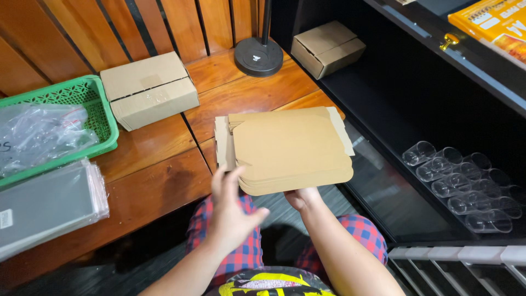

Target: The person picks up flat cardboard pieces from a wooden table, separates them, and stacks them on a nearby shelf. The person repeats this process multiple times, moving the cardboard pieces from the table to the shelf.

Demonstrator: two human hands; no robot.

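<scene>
A: What is found nearest the camera?

B: A printed shirt hem and red-and-blue checked shorts [245,257] are seen at the bottom edge. Just above them the left hand [233,211] and the right hand [303,197] are raised over the lap.

A: What is held?

B: A stack of flat cardboard box blanks [290,148] is carried directly ahead of both hands. It is supported from beneath by the right hand, whose fingers are hidden under the near edge; a closed grip is judged likely, but only the heel of the hand is shown. The left hand is spread open, its fingertips laid against the stack's near-left corner, where a folded flap stands out.

A: How is the step best carried out?

B: It is judged that one blank is being separated. The stack should be kept level by the right hand, and only the top sheet should be lifted at the corner, so that the rest is not dragged off.

A: How are the arms posed?

B: Both forearms are extended forward from the body, the left wrist turned palm-down, the right palm-up.

A: What lies around the hands?

B: Beyond the left hand, a made-up cardboard box [149,90] rests on the wooden worktop [159,181]. Further left, a green basket [93,104] of clear bags is placed. Right of the right hand, clear plastic cups [460,186] are laid on a black shelf.
</scene>
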